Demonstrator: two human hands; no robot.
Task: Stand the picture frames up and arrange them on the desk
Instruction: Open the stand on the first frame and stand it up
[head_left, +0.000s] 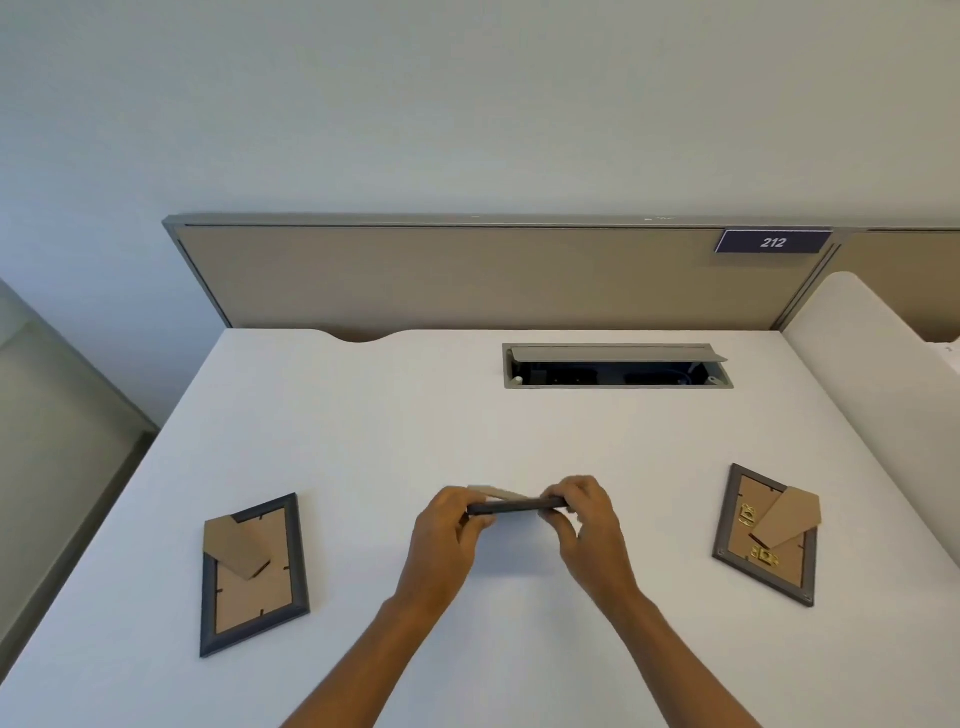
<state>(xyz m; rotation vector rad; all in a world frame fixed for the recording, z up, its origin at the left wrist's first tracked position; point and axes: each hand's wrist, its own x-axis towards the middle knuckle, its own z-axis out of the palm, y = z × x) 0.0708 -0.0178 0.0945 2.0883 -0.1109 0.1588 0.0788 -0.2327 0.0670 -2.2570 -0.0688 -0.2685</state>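
Observation:
A dark grey picture frame is upright at the middle of the white desk, seen edge-on from above, its brown cardboard stand poking out behind. My left hand grips its left end and my right hand grips its right end. A second frame lies face down at the left, brown backing and folded stand facing up. A third frame lies face down at the right, with gold hangers on its backing.
An open cable hatch is set into the desk's back right. A beige partition panel with a "212" label runs along the far edge. A white rounded divider borders the right side.

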